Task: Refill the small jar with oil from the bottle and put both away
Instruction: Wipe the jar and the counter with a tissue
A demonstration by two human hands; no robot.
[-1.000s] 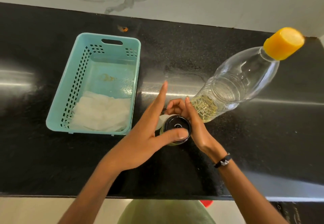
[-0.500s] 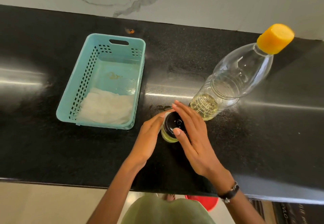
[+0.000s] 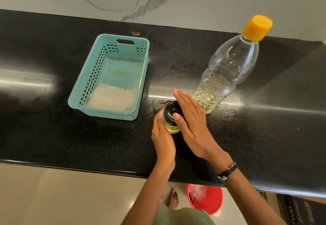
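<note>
- Single head-worn view, wide-angle, looking steeply down and forward over the black desk point(image 3: 53, 119) (edges bow).
- Close in; hands fill lower centre.

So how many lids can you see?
2. A black lid sits on the small jar between both hands; an orange cap tops the oil bottle at the right. None seem hidden.

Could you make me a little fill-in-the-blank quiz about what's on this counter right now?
1. The bottle has a ____ cap.
2. The jar has a ____ lid.
3. The white cloth lies inside the ____ basket.
4. The right hand lies on the jar's ____.

Missing words: yellow; black; turquoise; lid
</note>
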